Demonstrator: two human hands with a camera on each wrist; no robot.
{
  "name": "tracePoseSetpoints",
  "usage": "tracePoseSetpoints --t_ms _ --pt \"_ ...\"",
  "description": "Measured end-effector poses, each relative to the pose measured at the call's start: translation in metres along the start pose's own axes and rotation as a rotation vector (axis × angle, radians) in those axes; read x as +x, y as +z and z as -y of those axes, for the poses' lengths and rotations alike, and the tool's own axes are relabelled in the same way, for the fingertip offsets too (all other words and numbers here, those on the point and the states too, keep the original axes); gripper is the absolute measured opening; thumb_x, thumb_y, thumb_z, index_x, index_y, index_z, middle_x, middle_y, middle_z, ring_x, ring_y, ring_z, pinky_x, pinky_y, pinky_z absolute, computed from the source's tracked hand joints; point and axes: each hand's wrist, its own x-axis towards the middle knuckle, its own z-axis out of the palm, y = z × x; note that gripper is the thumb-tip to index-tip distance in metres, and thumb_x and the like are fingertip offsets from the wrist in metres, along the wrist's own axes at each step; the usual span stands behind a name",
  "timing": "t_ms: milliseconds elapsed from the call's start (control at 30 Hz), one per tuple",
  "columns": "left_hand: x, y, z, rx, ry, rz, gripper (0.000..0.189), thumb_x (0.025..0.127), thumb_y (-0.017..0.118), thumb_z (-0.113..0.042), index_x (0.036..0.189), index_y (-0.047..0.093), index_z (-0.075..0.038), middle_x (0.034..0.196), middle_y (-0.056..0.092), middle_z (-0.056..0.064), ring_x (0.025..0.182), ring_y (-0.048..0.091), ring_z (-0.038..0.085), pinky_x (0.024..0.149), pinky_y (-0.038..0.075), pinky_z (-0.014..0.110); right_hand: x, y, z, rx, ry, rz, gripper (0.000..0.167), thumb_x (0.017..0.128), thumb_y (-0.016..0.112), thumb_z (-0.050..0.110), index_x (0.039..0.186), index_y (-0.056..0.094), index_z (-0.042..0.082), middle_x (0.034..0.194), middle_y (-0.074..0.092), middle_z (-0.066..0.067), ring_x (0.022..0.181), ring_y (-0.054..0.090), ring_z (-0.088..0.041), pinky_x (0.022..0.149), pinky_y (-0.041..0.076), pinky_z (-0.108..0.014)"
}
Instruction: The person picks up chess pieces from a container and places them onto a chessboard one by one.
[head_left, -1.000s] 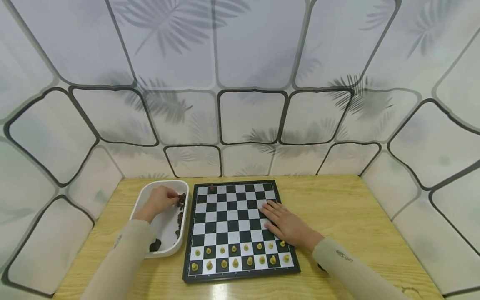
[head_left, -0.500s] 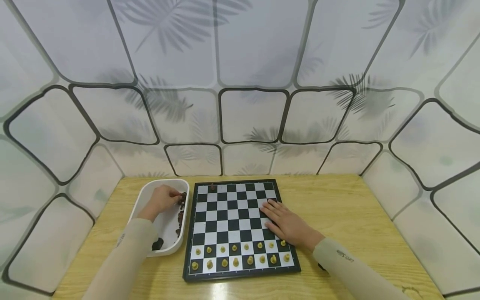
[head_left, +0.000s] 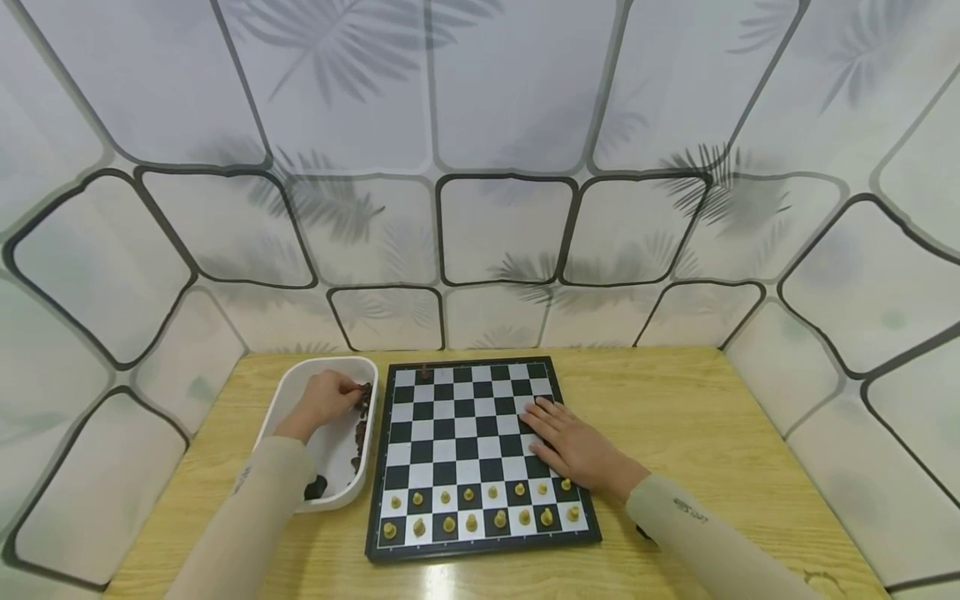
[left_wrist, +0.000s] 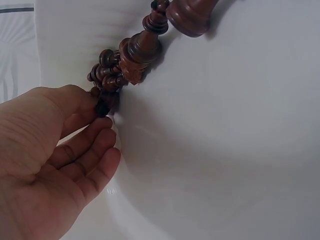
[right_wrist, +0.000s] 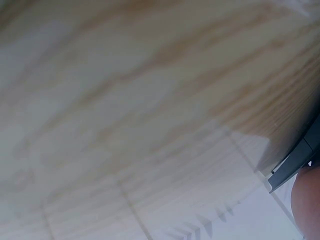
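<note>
My left hand (head_left: 324, 402) reaches into a white tray (head_left: 281, 410) left of the board. Its thumb and forefinger pinch a dark chess piece (left_wrist: 106, 104), mostly covered by the fingers. Several brown chess pieces (left_wrist: 142, 47) lie in a row along the tray's right wall, just past the fingertips. My right hand (head_left: 573, 443) rests with fingers extended on the right edge of a black-and-white chessboard (head_left: 444, 427). Two rows of yellow chess pieces (head_left: 499, 519) stand along the board's near side. A single reddish-brown piece (head_left: 425, 372) stands on the far row, towards the left.
A small black object (head_left: 316, 487) lies in the near end of the tray, beside the left sleeve. Board and tray share a light wooden table (head_left: 675, 400). Patterned white curtain-like walls (head_left: 495, 233) close in the back and both sides.
The left fingertips have shifted slightly to the right among the brown pieces in the tray. The right hand stays in place on the board.
</note>
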Motion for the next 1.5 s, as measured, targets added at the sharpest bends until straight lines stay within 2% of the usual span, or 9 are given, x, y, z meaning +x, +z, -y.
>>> tracePoseSetpoints --t_ms 267,467,633,800,1067,1333,1500 --pt "-0.004 -0.005 0.0 -0.028 -0.003 -0.05 0.023 0.095 0.066 -0.014 0.102 0.078 0.005 0.096 0.078 0.02 0.076 0.067 0.022 0.069 0.058 0.037 0.001 -0.002 0.003 0.005 0.005 0.018 0.061 0.113 0.042 0.044 0.164 0.037 0.012 0.171 0.036 -0.009 0.161 0.028 -0.032 0.13 0.027 -0.051" --pt "-0.003 -0.007 0.0 -0.063 -0.016 -0.145 0.02 0.095 0.065 -0.017 0.092 0.073 0.001 0.082 0.072 0.012 0.069 0.059 0.018 0.062 0.048 0.03 0.002 -0.003 0.003 0.006 0.01 0.018 0.061 0.112 0.044 0.043 0.164 0.038 0.011 0.17 0.037 -0.01 0.161 0.029 -0.033 0.129 0.027 -0.051" --pt "-0.002 -0.013 -0.008 -0.095 -0.003 -0.206 0.021 0.096 0.063 -0.019 0.092 0.07 0.0 0.081 0.069 0.011 0.069 0.055 0.019 0.062 0.044 0.028 -0.001 -0.004 0.003 0.002 0.022 0.017 0.061 0.112 0.045 0.043 0.164 0.038 0.011 0.17 0.037 -0.01 0.161 0.029 -0.033 0.129 0.027 -0.051" --pt "-0.005 -0.022 -0.018 -0.094 0.012 -0.245 0.021 0.095 0.064 -0.019 0.097 0.072 0.001 0.087 0.072 0.015 0.076 0.06 0.022 0.067 0.047 0.029 -0.001 -0.004 0.003 0.012 0.017 0.021 0.062 0.112 0.044 0.044 0.164 0.037 0.012 0.171 0.036 -0.01 0.161 0.028 -0.033 0.13 0.026 -0.052" --pt "-0.007 -0.029 -0.036 -0.135 0.088 -0.239 0.019 0.094 0.069 -0.014 0.099 0.076 0.003 0.091 0.076 0.017 0.081 0.067 0.026 0.069 0.053 0.032 0.001 -0.003 0.004 0.018 0.014 0.019 0.062 0.112 0.044 0.044 0.164 0.037 0.011 0.171 0.036 -0.01 0.161 0.028 -0.033 0.13 0.026 -0.052" --pt "-0.007 -0.034 -0.053 -0.136 0.066 -0.189 0.019 0.093 0.072 -0.016 0.103 0.074 0.0 0.096 0.076 0.017 0.086 0.069 0.028 0.073 0.057 0.038 0.0 -0.003 0.004 0.012 0.009 0.017 0.061 0.112 0.045 0.042 0.164 0.037 0.011 0.171 0.037 -0.011 0.161 0.029 -0.033 0.13 0.026 -0.051" --pt "-0.005 -0.032 -0.06 -0.15 0.098 -0.191 0.016 0.093 0.071 -0.014 0.102 0.074 -0.001 0.096 0.077 0.017 0.086 0.071 0.029 0.073 0.058 0.039 0.0 -0.005 0.005 0.009 0.009 0.02 0.061 0.112 0.045 0.042 0.164 0.037 0.01 0.17 0.037 -0.011 0.161 0.029 -0.034 0.13 0.026 -0.051"
